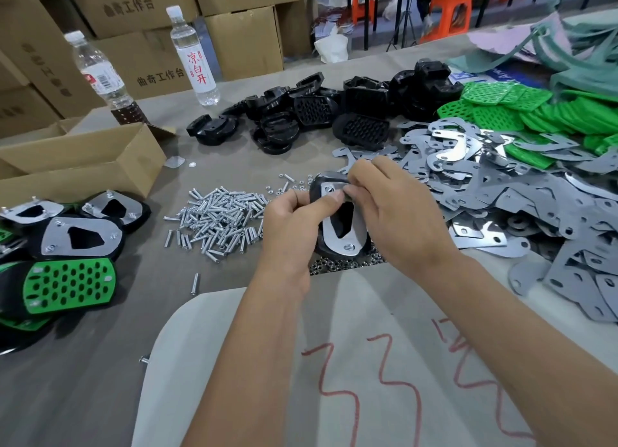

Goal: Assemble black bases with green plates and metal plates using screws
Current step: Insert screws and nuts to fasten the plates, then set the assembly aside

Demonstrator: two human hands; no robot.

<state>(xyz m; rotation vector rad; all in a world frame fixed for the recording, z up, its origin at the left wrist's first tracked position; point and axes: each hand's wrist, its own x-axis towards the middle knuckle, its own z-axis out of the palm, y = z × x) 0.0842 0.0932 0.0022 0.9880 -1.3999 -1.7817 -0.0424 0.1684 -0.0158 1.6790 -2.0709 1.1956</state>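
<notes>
My left hand (291, 225) grips a black base (336, 246) with a metal plate (344, 235) on top, held above the table. My right hand (391, 212) pinches at the plate's upper corner, where a screw tip shows; what sits between its fingertips is hidden. Another screw shows at the plate's lower end. Loose screws (220, 219) lie in a pile to the left. A scatter of small nuts (341, 264) sits under the base. Black bases (321, 112) are heaped at the back, metal plates (501, 192) on the right, green plates (521, 112) at the far right.
Several finished assemblies (67, 246) lie at the left edge, some green side up. An open cardboard box (83, 165) and two water bottles (194, 55) stand at the back left. White paper with red marks (368, 363) covers the near table.
</notes>
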